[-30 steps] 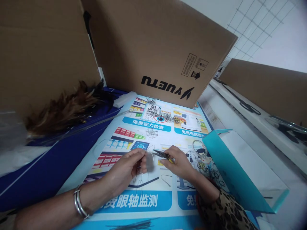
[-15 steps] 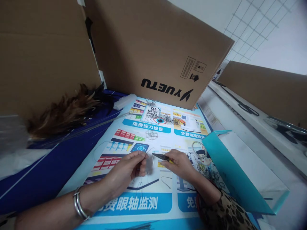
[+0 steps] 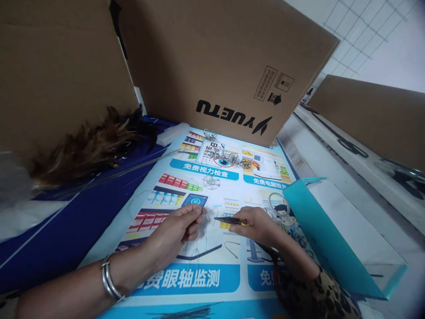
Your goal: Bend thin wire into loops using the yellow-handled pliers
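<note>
At the near edge of the printed sheet (image 3: pixel 101 254) lies a bundle of dark rods (image 3: pixel 186 312). Farther in, slightly left of the middle, the left hand (image 3: pixel 181 226) pinches a thin wire (image 3: pixel 217 211) above the sheet, thumb and forefinger pressed together, the other fingers curled in. To its right, the right hand (image 3: pixel 260 225) has its fingers wrapped around the pliers (image 3: pixel 227 219), whose tips point left toward the wire's bent end; whether they touch it cannot be told. A hairpin-shaped piece (image 3: pixel 231 249) lies just nearer than the pliers. On the right stands a teal box (image 3: pixel 335 239), beside a ring (image 3: pixel 279 203). Farther off sit a wire ball (image 3: pixel 211 181) and a tangle (image 3: pixel 232 159), then a carton (image 3: pixel 215 66).
</note>
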`<state>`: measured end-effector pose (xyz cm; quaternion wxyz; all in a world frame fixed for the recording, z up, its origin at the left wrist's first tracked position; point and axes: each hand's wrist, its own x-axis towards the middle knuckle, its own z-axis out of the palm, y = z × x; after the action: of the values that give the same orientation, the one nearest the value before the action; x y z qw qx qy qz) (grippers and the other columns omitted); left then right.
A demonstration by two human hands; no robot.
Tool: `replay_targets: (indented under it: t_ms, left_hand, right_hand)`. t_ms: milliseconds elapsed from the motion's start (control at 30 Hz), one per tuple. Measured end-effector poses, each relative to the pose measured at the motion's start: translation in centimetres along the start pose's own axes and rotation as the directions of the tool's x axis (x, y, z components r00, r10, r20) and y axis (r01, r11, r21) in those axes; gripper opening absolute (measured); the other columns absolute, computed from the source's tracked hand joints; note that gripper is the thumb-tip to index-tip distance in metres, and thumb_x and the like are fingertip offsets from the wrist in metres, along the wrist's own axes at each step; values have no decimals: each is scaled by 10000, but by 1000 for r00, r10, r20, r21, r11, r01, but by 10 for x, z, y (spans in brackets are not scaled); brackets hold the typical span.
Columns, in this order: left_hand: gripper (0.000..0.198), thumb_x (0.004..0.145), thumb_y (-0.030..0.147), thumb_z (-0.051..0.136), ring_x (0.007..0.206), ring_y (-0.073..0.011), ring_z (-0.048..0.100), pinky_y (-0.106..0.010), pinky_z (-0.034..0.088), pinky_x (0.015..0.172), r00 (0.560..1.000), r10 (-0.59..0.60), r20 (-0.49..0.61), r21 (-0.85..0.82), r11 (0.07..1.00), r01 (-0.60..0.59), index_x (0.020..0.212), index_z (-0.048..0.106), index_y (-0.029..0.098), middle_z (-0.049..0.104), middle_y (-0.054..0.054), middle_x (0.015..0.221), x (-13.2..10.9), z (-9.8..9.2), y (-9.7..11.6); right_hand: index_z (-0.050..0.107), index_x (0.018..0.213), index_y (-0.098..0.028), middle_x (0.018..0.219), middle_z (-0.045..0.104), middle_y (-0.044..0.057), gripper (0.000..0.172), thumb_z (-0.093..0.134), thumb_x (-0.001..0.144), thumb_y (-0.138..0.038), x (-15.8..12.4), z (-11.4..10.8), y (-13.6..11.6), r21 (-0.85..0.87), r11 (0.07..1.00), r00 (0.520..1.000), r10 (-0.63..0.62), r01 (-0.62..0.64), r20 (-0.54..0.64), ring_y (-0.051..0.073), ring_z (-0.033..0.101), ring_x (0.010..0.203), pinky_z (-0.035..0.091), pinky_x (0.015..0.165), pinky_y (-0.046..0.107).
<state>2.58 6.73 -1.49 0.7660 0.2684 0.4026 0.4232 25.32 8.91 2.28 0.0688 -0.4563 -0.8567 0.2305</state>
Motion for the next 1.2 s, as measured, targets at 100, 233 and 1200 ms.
replay_targets:
  t_ms: [100, 233, 1200]
  left_hand:
    - [187, 794, 338, 592, 449, -41, 265, -160, 205, 401, 998, 52, -35, -36, 998, -54, 788, 564, 153, 399, 57, 584, 1, -1, -2]
    - [163, 799, 311, 588, 461, -35, 275, -150, 219, 403, 992, 81, -94, -67, 994, -88, 824, 567, 152, 428, 47, 637, 1, 1, -1]
    - [154, 819, 316, 572, 537, -73, 438, -188, 344, 484, 999, 37, 19, -13, 999, -37, 795, 503, 180, 495, 25, 654, -2, 0, 5]
  right_hand:
    - [648, 754, -204, 710, 624, 6, 215, 574, 799, -401, 0, 4, -2, -10, 1000, 1000, -17, 17, 0, 138, 562, 685, 363, 591, 207]
    - [646, 765, -203, 711, 622, 11, 209, 572, 803, -395, 1, 10, -8, -33, 999, 1000, -25, 25, -1, 138, 563, 681, 361, 589, 210]
    - [557, 661, -181, 646, 548, -6, 257, 535, 831, -373, 4, 22, -12, -7, 999, 994, 53, -54, -96, 117, 507, 629, 320, 560, 208]
